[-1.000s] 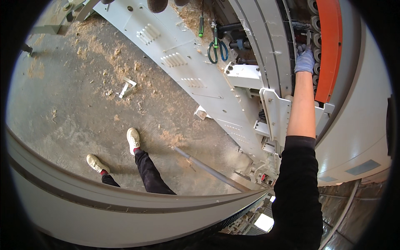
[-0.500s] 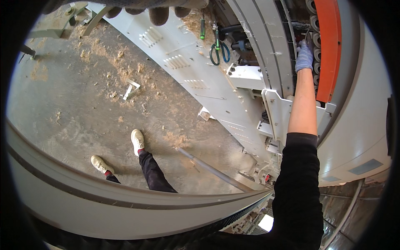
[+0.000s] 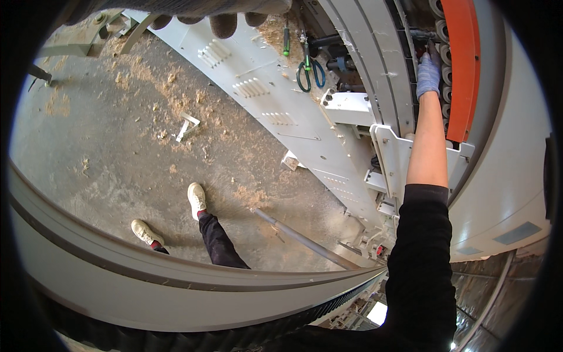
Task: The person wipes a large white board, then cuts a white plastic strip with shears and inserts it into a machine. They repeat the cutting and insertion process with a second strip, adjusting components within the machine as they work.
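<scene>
My right hand [image 3: 428, 75], in a pale lavender glove, reaches into the narrow gap between a curved grey rail [image 3: 384, 70] and an orange curved strip [image 3: 460, 76]. Its fingers look bent and closed beside a row of grey rollers [image 3: 446, 76]; what they grip is hidden in shadow. Very close at the top edge hangs a grey gloved hand [image 3: 193, 9] with dark fingertips, apparently my left; most of it is cut off. Green-and-black scissors [image 3: 307, 70] and a green-handled screwdriver [image 3: 286, 44] lie on the machine, left of the rail.
A white slotted panel [image 3: 258, 88] runs diagonally beside the floor. White brackets [image 3: 393, 146] stand below the rail near my forearm. Debris and a white scrap [image 3: 187, 127] litter the floor. Another person's shoes [image 3: 197, 199] stand there. A grey pipe [image 3: 305, 237] crosses below.
My right hand has shifted slightly within the gap and turned a little, its fingertips now deeper in shadow. The whole view has moved slightly. The scissors and screwdriver stay put.
</scene>
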Motion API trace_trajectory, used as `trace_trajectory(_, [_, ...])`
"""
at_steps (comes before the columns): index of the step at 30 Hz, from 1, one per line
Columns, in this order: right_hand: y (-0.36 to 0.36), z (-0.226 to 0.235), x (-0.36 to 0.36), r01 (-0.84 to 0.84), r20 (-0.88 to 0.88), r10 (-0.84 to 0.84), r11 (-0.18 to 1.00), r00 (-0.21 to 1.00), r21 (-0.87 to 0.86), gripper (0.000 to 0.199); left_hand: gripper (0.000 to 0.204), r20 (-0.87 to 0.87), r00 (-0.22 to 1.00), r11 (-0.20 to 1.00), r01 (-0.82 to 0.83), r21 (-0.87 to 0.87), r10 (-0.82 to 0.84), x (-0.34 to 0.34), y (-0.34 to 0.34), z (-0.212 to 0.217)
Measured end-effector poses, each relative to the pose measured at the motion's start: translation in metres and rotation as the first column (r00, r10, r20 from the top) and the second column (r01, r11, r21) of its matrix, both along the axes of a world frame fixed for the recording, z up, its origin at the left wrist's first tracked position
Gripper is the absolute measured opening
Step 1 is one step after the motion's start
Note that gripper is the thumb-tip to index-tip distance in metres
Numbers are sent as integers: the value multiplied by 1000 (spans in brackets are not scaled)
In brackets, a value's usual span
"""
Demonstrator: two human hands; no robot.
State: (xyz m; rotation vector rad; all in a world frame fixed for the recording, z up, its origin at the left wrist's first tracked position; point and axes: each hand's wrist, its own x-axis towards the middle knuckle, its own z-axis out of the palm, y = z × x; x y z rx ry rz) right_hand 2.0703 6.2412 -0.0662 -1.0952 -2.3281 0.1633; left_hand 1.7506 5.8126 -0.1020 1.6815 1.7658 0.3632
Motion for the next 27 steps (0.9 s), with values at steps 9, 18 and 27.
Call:
trace_trajectory(9, [-17,1,-12,46,126,-55,996,991,71,44,40,10,1000,1000,-28,-6,28,-5,3,0])
trace_trajectory(18, [-1,-1,-12,98,224,-112,992,968,73,43,40,24,992,992,-123,-21,124,-20,7,0])
trace_trajectory(27, [24,-18,7,245,1,-258,918,966,310,32,40,45,987,988,-154,-11,154,-31,9,-9])
